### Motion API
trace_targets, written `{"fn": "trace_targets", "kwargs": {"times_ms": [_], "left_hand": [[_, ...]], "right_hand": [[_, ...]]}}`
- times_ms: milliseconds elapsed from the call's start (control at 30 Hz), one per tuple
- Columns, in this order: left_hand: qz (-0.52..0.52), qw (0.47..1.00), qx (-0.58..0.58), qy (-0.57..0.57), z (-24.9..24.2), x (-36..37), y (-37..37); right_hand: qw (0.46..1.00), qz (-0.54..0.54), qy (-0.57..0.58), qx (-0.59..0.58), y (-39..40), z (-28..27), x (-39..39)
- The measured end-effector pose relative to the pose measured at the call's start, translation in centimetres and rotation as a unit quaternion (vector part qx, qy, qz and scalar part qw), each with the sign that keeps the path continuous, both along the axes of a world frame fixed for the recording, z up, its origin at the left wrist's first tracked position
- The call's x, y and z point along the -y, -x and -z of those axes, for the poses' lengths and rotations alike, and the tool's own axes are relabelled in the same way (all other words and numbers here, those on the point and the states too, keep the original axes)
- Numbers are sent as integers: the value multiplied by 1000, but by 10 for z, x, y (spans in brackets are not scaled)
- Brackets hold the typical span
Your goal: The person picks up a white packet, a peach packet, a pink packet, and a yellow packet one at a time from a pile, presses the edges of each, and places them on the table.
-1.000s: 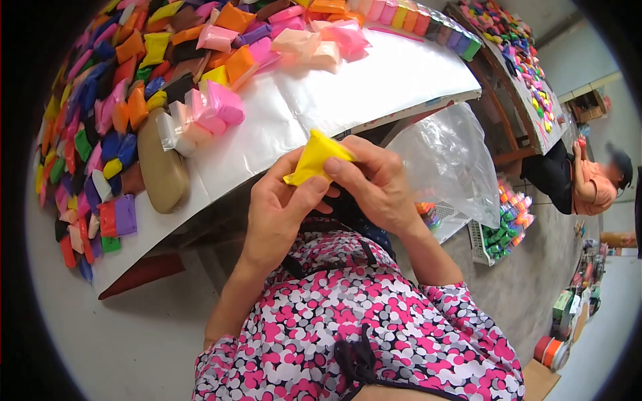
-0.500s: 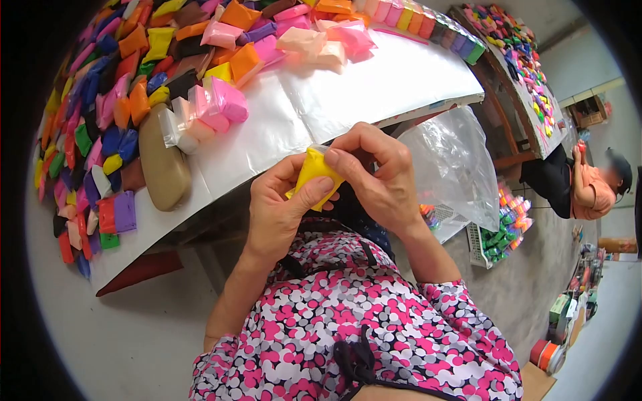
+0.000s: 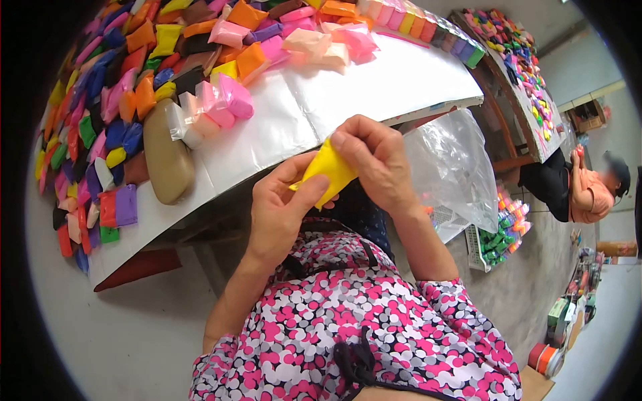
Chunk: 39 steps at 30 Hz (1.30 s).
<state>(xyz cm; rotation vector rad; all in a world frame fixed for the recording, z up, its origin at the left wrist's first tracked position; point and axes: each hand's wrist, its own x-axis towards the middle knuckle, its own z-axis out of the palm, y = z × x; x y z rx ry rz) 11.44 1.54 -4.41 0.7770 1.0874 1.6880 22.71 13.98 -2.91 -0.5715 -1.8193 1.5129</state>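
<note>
A small yellow packet of what looks like modelling clay (image 3: 332,171) is held between both hands, in front of the table's near edge. My left hand (image 3: 284,194) is closed on its lower left part, with the thumb lying across its face. At the upper right end, the thumb and fingers of my right hand (image 3: 378,160) pinch the packet. Some fingertips are hidden behind it. Nearest on the white tabletop (image 3: 267,127) lies a short row of wrapped pink and white packets (image 3: 214,107), beside a smooth brown oblong object (image 3: 168,157).
Many coloured packets (image 3: 120,87) cover the table's left side. A row of packets (image 3: 418,23) lines the far edge. A clear plastic bag (image 3: 451,167) hangs at the right, above a basket of colourful packets (image 3: 498,230). Another person (image 3: 588,187) is by a second table (image 3: 528,87).
My right hand has shifted slightly up and left, and its fingers have moved onto the packet's top end. The yellow packet looks more stretched out and shows more of its face.
</note>
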Motion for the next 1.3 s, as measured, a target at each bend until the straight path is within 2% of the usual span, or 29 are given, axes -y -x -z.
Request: {"fn": "trace_targets", "kwargs": {"times_ms": [33, 167, 267, 400, 467, 567, 667, 733, 800, 900, 1300], "left_hand": [[-6, 1000, 10, -5, -1, 3, 1], [-58, 987, -143, -51, -4, 17, 9], [-75, 937, -335, -65, -3, 15, 11], [-131, 887, -429, -113, -11, 5, 10], [-143, 897, -408, -95, -10, 1, 11], [-151, 926, -342, -53, -9, -3, 12], [-178, 940, -289, -31, -7, -10, 12], [-186, 941, -284, -13, -6, -11, 11], [-176, 944, -279, -9, -7, -12, 10], [-175, 947, -271, 1, -11, -12, 8], [-155, 914, -372, 46, -14, -12, 20]], "right_hand": [[999, -3, 36, -18, 0, 1, -2], [992, -4, 122, -31, -8, -11, -8], [991, 0, 134, -22, -6, -10, -8], [992, -1, 128, 4, -1, -9, -12], [991, 1, 130, 17, 2, -12, -14], [993, 87, -64, 54, 1, -16, -14], [943, 216, -252, 7, -6, -8, -5], [958, 130, -254, 29, -20, -15, 8], [936, 125, -328, 37, -14, -17, 16], [920, 131, -367, 52, -3, -9, 9], [940, 101, -326, 23, 8, -5, 6]]}}
